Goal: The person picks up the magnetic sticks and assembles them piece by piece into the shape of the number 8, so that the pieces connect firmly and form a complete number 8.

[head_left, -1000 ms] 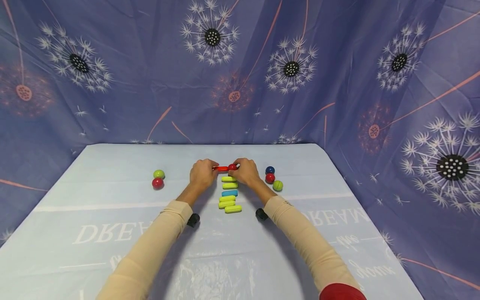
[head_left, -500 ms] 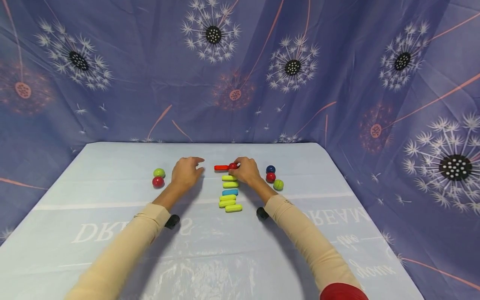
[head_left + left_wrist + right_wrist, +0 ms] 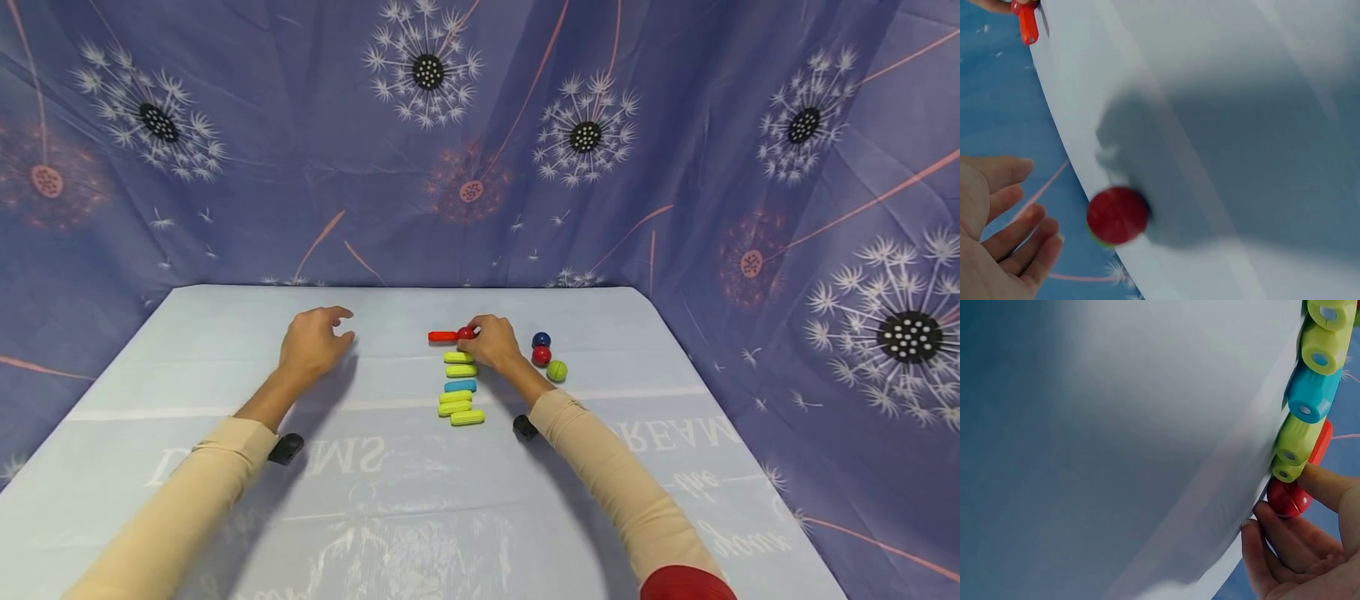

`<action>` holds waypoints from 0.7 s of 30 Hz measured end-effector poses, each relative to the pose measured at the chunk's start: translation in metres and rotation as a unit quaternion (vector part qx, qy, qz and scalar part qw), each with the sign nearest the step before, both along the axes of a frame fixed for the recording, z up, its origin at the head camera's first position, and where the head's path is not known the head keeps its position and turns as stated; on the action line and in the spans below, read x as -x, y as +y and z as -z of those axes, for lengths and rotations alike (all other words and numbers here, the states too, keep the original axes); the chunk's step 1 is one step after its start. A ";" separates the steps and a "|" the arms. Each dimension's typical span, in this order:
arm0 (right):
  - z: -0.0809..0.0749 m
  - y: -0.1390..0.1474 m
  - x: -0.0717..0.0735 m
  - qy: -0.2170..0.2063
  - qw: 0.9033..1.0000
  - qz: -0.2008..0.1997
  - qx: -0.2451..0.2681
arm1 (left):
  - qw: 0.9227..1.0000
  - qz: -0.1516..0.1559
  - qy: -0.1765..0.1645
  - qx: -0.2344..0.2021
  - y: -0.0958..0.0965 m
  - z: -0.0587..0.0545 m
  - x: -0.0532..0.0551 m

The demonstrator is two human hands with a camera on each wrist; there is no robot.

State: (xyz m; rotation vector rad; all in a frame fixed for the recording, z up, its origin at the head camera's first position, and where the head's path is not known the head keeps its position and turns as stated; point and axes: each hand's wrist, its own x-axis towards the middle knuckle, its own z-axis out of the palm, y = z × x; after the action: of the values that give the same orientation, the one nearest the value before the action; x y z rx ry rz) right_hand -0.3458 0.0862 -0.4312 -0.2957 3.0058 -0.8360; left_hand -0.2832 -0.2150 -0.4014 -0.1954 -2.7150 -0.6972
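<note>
- Two hands over the surface [image 3: 420, 500]. Your right hand [image 3: 495, 343] has its fingers [image 3: 1279, 540] curled about a red ball [image 3: 466, 333], pinching it where it meets the end of a red stick [image 3: 442, 337]; the stick lies flat, pointing toward your left.
- Your left hand [image 3: 309, 343] hovers well apart from the stick, fingers [image 3: 1016, 231] relaxed and lightly spread, holding nothing. In the left wrist view a second red ball [image 3: 1117, 214] lies just beside those fingers, with a sliver of green showing under it.
- One column of short sticks runs from the red stick toward you: two yellow-green sticks [image 3: 459, 363] just beside your right hand, then a blue stick [image 3: 460, 386], then three more yellow-green sticks [image 3: 459, 407], all lying crosswise and close together.
- Three balls sit near the outer side of your right hand: a blue ball [image 3: 541, 340], a third red ball [image 3: 541, 356] touching it, and a green ball [image 3: 556, 371] just beside.
- One dandelion-print cloth [image 3: 675, 125] hangs behind and around the surface.
</note>
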 end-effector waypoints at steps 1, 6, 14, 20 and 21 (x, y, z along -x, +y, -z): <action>0.000 0.000 0.000 -0.001 1.000 0.001 0.000 | 1.000 0.000 -0.001 0.001 -0.004 -0.001 -0.002; 0.000 -0.001 -0.001 -0.005 1.000 0.007 0.001 | 1.000 0.003 -0.017 0.005 -0.022 -0.002 -0.010; 0.002 -0.001 0.000 -0.006 1.000 0.003 0.000 | 0.998 -0.008 -0.052 0.019 -0.037 0.004 -0.013; 0.001 -0.001 0.000 -0.008 1.000 0.009 0.006 | 0.996 -0.005 -0.089 0.017 -0.039 0.007 -0.009; 0.001 -0.001 0.000 -0.008 1.000 0.009 0.006 | 0.995 -0.006 -0.097 0.015 -0.039 0.007 -0.008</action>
State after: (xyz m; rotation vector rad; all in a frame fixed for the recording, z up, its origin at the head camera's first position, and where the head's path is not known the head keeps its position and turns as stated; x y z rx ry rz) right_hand -0.3459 0.0857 -0.4318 -0.2623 2.9935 -0.8549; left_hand -0.2748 -0.2543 -0.4086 -0.1239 -2.9109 -0.7052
